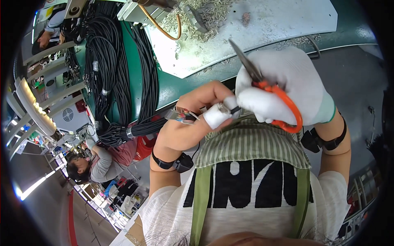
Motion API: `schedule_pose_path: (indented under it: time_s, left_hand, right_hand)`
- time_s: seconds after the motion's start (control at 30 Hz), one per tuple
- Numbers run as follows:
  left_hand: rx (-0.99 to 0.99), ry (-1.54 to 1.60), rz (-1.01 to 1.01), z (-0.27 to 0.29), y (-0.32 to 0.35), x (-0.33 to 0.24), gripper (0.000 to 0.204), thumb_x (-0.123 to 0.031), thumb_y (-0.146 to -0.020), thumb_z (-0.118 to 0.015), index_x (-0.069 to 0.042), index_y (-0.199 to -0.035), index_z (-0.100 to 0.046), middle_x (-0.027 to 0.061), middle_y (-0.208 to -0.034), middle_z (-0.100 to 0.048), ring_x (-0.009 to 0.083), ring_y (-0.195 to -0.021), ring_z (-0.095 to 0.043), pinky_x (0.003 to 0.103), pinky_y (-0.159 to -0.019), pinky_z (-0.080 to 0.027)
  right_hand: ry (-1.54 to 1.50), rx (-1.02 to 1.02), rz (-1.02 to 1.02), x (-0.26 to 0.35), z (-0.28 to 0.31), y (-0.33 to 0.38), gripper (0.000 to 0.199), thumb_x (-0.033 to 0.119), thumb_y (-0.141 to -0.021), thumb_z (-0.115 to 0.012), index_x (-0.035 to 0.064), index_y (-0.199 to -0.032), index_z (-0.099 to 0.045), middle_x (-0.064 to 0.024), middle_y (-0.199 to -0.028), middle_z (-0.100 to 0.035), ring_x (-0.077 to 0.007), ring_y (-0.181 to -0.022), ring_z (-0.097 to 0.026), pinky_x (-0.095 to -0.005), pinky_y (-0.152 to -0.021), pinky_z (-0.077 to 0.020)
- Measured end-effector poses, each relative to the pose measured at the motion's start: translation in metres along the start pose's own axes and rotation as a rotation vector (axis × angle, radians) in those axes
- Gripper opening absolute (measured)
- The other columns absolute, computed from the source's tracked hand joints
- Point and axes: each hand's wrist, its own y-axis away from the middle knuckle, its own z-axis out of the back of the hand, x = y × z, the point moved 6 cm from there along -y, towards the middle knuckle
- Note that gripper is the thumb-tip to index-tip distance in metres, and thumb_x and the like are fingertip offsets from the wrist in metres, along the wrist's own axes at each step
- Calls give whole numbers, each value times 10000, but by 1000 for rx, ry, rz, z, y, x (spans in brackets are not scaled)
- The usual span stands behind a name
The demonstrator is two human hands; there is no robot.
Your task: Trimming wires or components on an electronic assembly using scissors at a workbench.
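The right grip (287,78), white-gloved, is clenched around orange-handled scissors (292,105), whose blurred blades point to the upper left, away from the cable end; the left grip (199,100), bare but for white finger covers, pinches a black cable end (235,110) at mid-frame, close beside the glove; a small metal piece with coloured bits (183,116) sits against that hand, though how it joins the cable is unclear.

As a judgement, this end is mid-handling, with no cut under way; whether it is finished cannot be told. Just left, a tied cable bundle (143,129) crosses the edge of the green worktop (167,93); at upper left lie more black cable coils (107,53), finished or waiting, I cannot tell.

No container shows near the hands; small pale bits (205,30) lie loose in a heap on a white board (283,24) at the top, suggesting much work already done there; farther out, at lower left, a co-worker (104,164) leans by cluttered benches, their containers too small to read.
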Motion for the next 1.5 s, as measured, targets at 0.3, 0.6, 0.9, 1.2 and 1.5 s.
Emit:
schedule_pose_path:
  time_s: [0.3, 0.6, 0.9, 1.2, 1.5]
  left_hand:
    - [-399, -1281, -665, -24, 3, -34, 290, 12, -669, -668, -47, -947, -614, 86, -783, -587, 171, -578, -571, 249, -491, -444]
    - [-91, -997, -711, -11, 16, -27, 301, 23, -686, -651, -61, -972, -613, 97, -789, -594, 186, -559, -571, 259, -467, -430]
    - [-654, -303, -493, 15, 22, -21, 163, 5, -868, -573, -11, -1014, -502, 35, -859, -605, 46, -660, -520, 188, -592, -414]
    - [-665, -474, -514, 16, 15, -20, 179, 38, -855, -563, 8, -1022, -507, 23, -835, -597, 1, -643, -461, 139, -573, -349]
    - [-599, -758, -589, 16, 12, -16, 201, 54, -818, -573, -1, -983, -473, -9, -724, -548, -2, -599, -433, 145, -551, -320]
  right_hand:
    - [-620, 33, -689, -18, -9, 13, 308, 225, -910, -504, 10, -699, -569, -42, -476, -531, -101, -375, -485, -218, -371, -369]
    - [-656, 167, -687, -15, -29, 19, 239, 199, -847, -576, 30, -680, -552, -45, -477, -523, -117, -393, -499, -237, -393, -383]
    - [771, -364, 178, 23, -24, -2, 210, 104, -641, -729, 91, -826, -630, -40, -567, -509, -218, -461, -517, -299, -434, -408]
    - [988, -193, 83, 4, -32, 7, 181, 87, -689, -703, 95, -862, -651, -41, -572, -535, -210, -462, -531, -302, -439, -415]
    - [399, -162, -30, -13, -31, 4, 125, 75, -730, -677, 49, -847, -642, -68, -560, -536, -219, -446, -533, -295, -428, -396]
